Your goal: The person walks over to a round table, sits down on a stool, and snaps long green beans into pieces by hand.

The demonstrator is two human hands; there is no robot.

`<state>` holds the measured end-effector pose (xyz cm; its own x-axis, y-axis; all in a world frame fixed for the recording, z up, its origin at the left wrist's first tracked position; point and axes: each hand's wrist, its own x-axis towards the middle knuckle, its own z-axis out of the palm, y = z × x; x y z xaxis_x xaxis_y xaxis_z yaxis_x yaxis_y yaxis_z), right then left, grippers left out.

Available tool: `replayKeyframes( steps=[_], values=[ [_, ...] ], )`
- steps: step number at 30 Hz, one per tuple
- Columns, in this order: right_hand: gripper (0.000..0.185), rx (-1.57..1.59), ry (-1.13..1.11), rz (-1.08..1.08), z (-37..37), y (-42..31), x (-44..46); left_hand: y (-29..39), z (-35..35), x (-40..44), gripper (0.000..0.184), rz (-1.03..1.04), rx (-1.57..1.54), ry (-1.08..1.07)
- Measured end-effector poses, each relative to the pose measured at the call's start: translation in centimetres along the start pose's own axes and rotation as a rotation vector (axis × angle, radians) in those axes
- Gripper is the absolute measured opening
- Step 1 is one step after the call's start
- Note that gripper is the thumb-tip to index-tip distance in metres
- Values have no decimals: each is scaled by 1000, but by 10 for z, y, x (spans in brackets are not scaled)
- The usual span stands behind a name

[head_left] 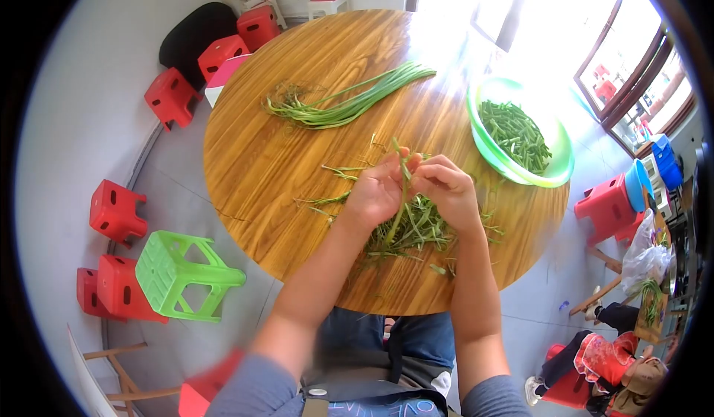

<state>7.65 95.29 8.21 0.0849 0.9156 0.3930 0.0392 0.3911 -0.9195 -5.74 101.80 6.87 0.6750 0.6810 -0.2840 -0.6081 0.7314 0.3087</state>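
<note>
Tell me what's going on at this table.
A person is working on a green stalk with both bare hands, the left hand and the right hand together at its upper part. Below them, a loose heap of green scraps lies on the wooden table. Farther out to the left is a bundle of long green stalks, and to the right a green basin holds many short green pieces.

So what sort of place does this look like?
Perhaps a small eatery, or a home dining room: there's a large round wooden table, several red plastic stools along the wall, and a basin of cut greens.
</note>
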Motion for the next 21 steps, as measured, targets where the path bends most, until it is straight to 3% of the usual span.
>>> replayKeyframes(
  steps=[2, 6, 9, 12, 13, 16, 17, 21],
  values=[
    [5, -44, -93, 7, -2, -11, -2, 7, -10, 6, 17, 45, -131, -104],
    [10, 857, -375, -209, -21, -5, -6, 25, -30, 15, 19, 43, -272, -321],
    [13, 1161, -202, -128, -33, -9, -8, 26, -24, 10, 19, 119, -222, -186],
    [15, 34, 134, 169, -36, -15, -8, 24, -18, 7, 22, 148, -40, -204],
    [17, -130, 118, 159, -26, -12, -3, 22, -17, 6, 23, 161, 37, -224],
    [20, -980, 238, -365, -16, 9, 8, 18, -11, 1, 25, 195, 235, -224],
    [22, -803, 276, -225, -14, 11, 5, 15, -7, 0, 25, 198, 275, -194],
    [22, -672, 317, -84, -8, 0, 3, 11, 4, -7, 26, 163, 447, -126]
  ],
)
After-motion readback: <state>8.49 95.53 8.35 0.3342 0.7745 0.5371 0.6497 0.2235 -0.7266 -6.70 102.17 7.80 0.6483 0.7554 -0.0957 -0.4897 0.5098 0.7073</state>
